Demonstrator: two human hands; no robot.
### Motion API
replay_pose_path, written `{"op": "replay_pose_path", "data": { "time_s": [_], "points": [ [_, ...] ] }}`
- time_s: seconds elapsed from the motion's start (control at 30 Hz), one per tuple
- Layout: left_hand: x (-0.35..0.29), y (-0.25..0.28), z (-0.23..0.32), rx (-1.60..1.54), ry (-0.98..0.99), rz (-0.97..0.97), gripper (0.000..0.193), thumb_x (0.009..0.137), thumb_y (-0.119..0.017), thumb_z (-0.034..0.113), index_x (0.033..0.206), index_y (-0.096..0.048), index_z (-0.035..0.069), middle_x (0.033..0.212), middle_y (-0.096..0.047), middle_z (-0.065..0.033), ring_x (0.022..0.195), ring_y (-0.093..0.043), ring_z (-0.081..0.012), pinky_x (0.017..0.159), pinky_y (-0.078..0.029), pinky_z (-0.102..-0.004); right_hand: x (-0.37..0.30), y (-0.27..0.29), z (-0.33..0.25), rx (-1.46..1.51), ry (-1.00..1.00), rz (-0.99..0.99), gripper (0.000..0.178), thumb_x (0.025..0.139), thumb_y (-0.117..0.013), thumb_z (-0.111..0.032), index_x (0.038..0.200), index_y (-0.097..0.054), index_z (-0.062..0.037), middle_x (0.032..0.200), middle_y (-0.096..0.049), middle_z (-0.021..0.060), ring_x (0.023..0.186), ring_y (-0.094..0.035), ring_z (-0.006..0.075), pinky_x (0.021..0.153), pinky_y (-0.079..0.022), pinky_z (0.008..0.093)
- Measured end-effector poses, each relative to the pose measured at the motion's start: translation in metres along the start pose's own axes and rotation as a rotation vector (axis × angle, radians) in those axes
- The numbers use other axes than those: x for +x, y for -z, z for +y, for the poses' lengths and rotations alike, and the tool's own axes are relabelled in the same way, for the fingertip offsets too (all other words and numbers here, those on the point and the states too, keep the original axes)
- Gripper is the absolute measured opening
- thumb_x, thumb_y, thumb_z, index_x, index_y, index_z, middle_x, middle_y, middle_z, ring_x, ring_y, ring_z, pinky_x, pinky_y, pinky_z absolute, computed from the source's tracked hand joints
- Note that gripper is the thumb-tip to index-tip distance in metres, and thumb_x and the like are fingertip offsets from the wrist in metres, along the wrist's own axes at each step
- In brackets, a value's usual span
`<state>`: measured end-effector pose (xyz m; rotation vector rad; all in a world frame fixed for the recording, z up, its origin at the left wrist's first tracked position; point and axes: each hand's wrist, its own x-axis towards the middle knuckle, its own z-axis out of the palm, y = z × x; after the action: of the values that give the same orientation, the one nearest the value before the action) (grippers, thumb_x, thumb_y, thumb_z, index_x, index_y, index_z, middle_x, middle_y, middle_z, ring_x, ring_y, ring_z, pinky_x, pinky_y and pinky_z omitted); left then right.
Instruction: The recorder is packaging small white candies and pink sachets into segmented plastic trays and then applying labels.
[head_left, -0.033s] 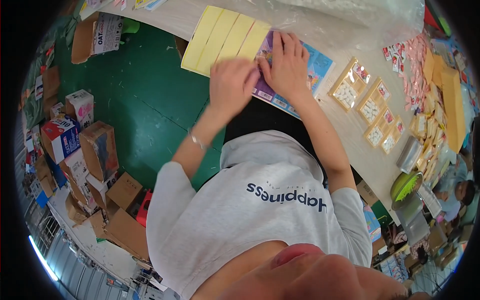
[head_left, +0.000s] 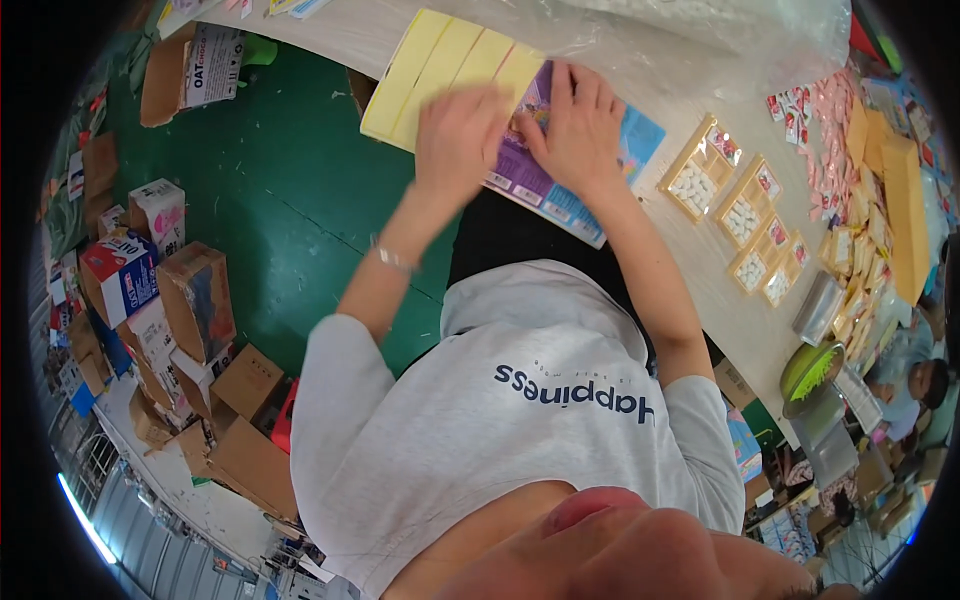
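A printed card sheet (head_left: 518,168) with purple and blue panels and small barcodes lies at the table's front edge, partly over my lap. Beside it to the left, yellow strips (head_left: 435,58) with thin dividing lines reach past the table edge; whether they belong to the same sheet is hidden under my hand. My right hand (head_left: 578,128) lies flat on the purple and blue panels, fingers stretched out and thumb apart. My left hand (head_left: 462,140), smeared by motion, is over the border between yellow and purple. Its fingers look bent, but what they hold, if anything, cannot be made out.
On the table to the right sit several small wooden trays (head_left: 690,190) with white pieces. Beyond them are pink packets (head_left: 832,150), yellow packs and a green bowl (head_left: 812,375). Clear plastic film (head_left: 700,40) covers the far side. Cardboard boxes (head_left: 197,300) stand on the left.
My left hand has shifted slightly up and left, baring more of the purple panels' lower edge. My right hand stays on the sheet, almost in place.
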<state>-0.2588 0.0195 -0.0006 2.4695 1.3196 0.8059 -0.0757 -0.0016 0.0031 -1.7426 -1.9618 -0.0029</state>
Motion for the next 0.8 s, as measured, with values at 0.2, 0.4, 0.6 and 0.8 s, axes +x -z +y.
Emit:
{"op": "replay_pose_path", "data": {
  "time_s": [0.2, 0.4, 0.6, 0.8],
  "points": [
    [0.085, -0.021, -0.051, 0.116, -0.241, -0.088, 0.032, 0.09, -0.07, 0.039, 0.116, -0.072, 0.02, 0.108, -0.068, -0.0037, 0.111, -0.056, -0.0274, 0.104, -0.032, -0.0476, 0.029, -0.019, 0.023, -0.022, -0.06, -0.028, 0.044, 0.084, -0.074, -0.033, 0.115, -0.066, -0.0029, 0.106, -0.06, 0.0143, 0.101, -0.054, 0.035, 0.089, -0.042, 0.047],
    [0.091, -0.028, -0.058, -0.028, -0.199, -0.117, 0.027, 0.087, -0.072, 0.033, 0.101, -0.073, 0.01, 0.102, -0.068, -0.0145, 0.106, -0.052, -0.0366, 0.1, -0.033, -0.054, 0.025, -0.023, 0.03, 0.157, -0.002, 0.026, 0.025, 0.083, -0.074, -0.02, 0.107, -0.073, -0.0103, 0.097, -0.063, 0.0098, 0.098, -0.056, 0.0314, 0.088, -0.043, 0.0452],
    [0.085, -0.03, -0.059, 0.024, -0.196, -0.058, 0.024, 0.088, -0.07, 0.028, 0.1, -0.071, 0.007, 0.1, -0.067, -0.0133, 0.106, -0.051, -0.0382, 0.101, -0.033, -0.0535, 0.015, -0.016, 0.023, -0.054, 0.196, 0.091, 0.028, 0.085, -0.072, -0.015, 0.113, -0.075, -0.0171, 0.102, -0.066, 0.0025, 0.098, -0.059, 0.0248, 0.087, -0.044, 0.0405],
    [0.099, -0.043, -0.059, 0.197, -0.238, -0.175, 0.018, 0.094, -0.065, 0.034, 0.097, -0.074, 0.018, 0.097, -0.07, -0.0053, 0.108, -0.056, -0.0291, 0.1, -0.033, -0.0481, 0.026, -0.016, 0.038, -0.057, 0.12, 0.142, 0.019, 0.08, -0.072, -0.018, 0.098, -0.072, -0.0157, 0.096, -0.063, 0.0014, 0.094, -0.059, 0.0239, 0.082, -0.044, 0.0406]
  ]
}}
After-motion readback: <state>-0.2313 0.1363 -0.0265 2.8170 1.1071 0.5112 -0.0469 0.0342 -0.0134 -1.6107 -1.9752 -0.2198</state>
